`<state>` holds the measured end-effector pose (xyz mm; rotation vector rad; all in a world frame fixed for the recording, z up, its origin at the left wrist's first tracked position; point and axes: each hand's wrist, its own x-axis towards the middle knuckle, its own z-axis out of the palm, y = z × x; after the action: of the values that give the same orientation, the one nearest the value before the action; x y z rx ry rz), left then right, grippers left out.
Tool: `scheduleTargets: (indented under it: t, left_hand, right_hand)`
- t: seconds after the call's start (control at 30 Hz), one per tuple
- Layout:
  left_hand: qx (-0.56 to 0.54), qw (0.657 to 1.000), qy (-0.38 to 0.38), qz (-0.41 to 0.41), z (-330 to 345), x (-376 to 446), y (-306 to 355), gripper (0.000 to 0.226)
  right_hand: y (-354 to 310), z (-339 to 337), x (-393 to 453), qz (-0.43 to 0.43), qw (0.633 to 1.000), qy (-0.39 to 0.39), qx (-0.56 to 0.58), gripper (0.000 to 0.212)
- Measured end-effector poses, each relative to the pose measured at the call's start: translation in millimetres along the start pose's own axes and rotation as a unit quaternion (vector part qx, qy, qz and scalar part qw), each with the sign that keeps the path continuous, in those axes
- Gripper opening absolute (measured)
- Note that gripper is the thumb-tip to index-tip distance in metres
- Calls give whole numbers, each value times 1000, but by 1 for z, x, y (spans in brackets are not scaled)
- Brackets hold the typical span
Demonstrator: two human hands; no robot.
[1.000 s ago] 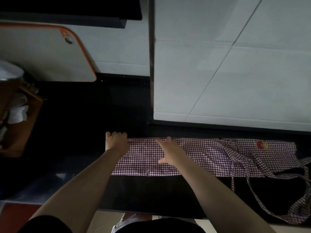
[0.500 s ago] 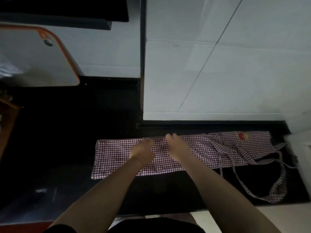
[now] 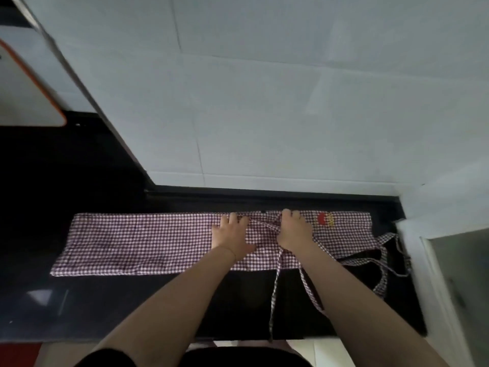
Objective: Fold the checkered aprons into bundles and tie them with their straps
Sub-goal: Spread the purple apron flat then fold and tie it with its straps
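Checkered apron, purple and white, lies folded into a long narrow strip across the dark table, its far edge running close along the foot of the white tiled wall. Near the apron's right end a small red and yellow emblem shows on the cloth. From the apron's middle two thin checkered straps trail toward the person, across the table, and one reaches past its near edge. More strap lies in loose loops off the apron's right end, on the dark surface.

Both hands rest on the apron a little right of its middle, close together but apart. The left hand lies flat on the cloth, palm down, its fingers straight and slightly spread, pointing toward the wall, the thumb out to the side. The right hand sits just beside it, nearer the emblem, where the straps gather into a bunched crossing of cloth; its fingers bend down over the apron's far edge, and whether they pinch the fabric or only press on it cannot be told from this angle. Both forearms are bare.

Left of the apron, farther back, part of a white board with an orange rim leans by the wall. Right of the apron stands a white ledge.
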<state>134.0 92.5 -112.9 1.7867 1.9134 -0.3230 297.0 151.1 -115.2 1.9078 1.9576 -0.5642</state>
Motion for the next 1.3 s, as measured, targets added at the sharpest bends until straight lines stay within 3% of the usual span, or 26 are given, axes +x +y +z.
scheduleTargets:
  t: [0.1, 0.2, 0.43, 0.5, 0.57, 0.67, 0.73, 0.8, 0.87, 0.97, 1.03, 1.2, 1.23, 1.3]
  left_hand:
    - [36, 997, -31, -66, 4, 7, 25, 106]
    - [37, 994, -47, -89, 0, 13, 30, 113]
    - [65, 988, -71, -122, -5, 17, 28, 116]
    - [74, 985, -75, -137, -8, 17, 19, 116]
    - [82, 981, -84, -156, -12, 16, 10, 116]
    - [84, 977, -91, -176, -14, 17, 7, 116]
    - [75, 975, -98, -185, -14, 19, 12, 113]
    - [48, 973, -104, -200, -16, 21, 17, 108]
    - [30, 979, -59, -195, -19, 23, 25, 97]
    - [10, 992, 74, -100, -13, 25, 36, 77]
    - [0, 997, 57, -47, -4, 24, 42, 77]
    - [14, 998, -20, -54, 7, 15, 43, 75]
    - [5, 999, -14, -49, 7, 13, 44, 68]
    - [-19, 999, 27, -36, 8, 10, 45, 49]
  right_hand:
    - [27, -7, 12, -40, 998, -1, 46, 44]
    - [47, -24, 23, -53, 995, -46, 72, 16]
    - [82, -59, 39, 17, 986, -164, -2, 20]
    - [100, -67, 41, 40, 986, -162, -24, 21]
    - [121, -72, 43, 86, 988, -127, -23, 19]
    - [149, -72, 45, 152, 988, 24, 1, 21]
    - [156, -71, 48, 157, 977, 126, 73, 35]
    - [147, -70, 48, 132, 968, 166, 137, 43]
    - [127, -67, 44, 58, 980, 121, 147, 33]
    - [87, -55, 28, -82, 984, -26, 158, 25]
    - [65, -42, 19, -124, 972, -116, 159, 31]
    - [53, -25, 6, -115, 947, -296, 44, 20]
    - [54, -27, 4, -107, 946, -303, 31, 19]
    - [53, -32, 3, -113, 964, -238, 31, 22]
